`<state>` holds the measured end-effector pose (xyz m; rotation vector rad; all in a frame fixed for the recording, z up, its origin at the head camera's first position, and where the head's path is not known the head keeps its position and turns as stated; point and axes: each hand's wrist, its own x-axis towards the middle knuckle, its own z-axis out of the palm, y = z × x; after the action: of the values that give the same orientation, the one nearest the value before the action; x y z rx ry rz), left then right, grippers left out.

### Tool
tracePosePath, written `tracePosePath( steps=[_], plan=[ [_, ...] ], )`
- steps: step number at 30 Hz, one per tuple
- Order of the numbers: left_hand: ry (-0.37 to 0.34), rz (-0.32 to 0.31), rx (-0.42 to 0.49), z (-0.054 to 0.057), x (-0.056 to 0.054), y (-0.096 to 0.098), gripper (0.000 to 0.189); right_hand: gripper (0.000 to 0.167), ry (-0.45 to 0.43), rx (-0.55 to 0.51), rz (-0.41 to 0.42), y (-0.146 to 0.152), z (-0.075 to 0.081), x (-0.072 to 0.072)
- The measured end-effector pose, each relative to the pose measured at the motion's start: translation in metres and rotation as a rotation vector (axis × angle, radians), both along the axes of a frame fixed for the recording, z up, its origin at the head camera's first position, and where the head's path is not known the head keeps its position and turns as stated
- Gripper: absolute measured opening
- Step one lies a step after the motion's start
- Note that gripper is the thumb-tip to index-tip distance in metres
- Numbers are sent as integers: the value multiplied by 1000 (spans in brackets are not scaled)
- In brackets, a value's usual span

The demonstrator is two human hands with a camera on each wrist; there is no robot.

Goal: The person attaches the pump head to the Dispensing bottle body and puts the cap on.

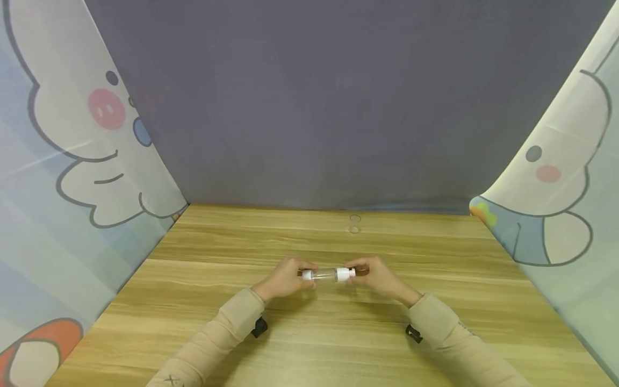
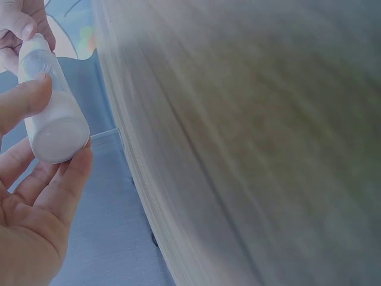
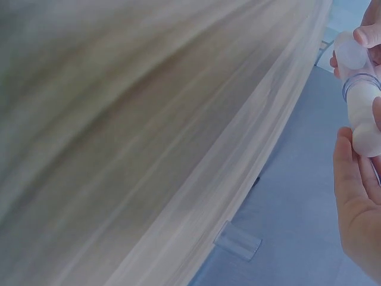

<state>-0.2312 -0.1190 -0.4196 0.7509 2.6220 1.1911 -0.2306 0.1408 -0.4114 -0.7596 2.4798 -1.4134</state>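
Observation:
A clear pump bottle [image 1: 324, 274] with a white base and a white pump head [image 1: 343, 274] lies sideways between both hands, held just over the table. My left hand [image 1: 287, 278] grips the white base end, thumb on one side and fingers on the other, as the left wrist view shows with the bottle's flat bottom [image 2: 59, 142] facing the camera. At the opposite end, my right hand [image 1: 379, 277] holds the pump head between thumb and fingers. In the right wrist view the white pump head [image 3: 364, 113] is cut by the frame's edge.
A clear, tube-like cap [image 1: 355, 224] stands toward the back of the wooden table [image 1: 203, 242]; the right wrist view shows this clear cap [image 3: 238, 240] too. Behind is a grey curtain [image 1: 329, 107], with cartoon-printed cloths [image 1: 43, 215] at both sides.

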Motion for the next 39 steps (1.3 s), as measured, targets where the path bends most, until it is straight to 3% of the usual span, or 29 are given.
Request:
tracePosePath(
  steps=[11, 26, 39],
  plan=[
    [6, 3, -14, 5, -3, 2, 42, 33, 35, 17, -9, -1, 4, -1],
    [-17, 3, -14, -4, 1, 1, 43, 38, 5, 3, 48, 3, -1, 3],
    [-2, -27, 0, -1, -2, 1, 43, 42, 17, 48, 35, 4, -3, -1]
  ],
)
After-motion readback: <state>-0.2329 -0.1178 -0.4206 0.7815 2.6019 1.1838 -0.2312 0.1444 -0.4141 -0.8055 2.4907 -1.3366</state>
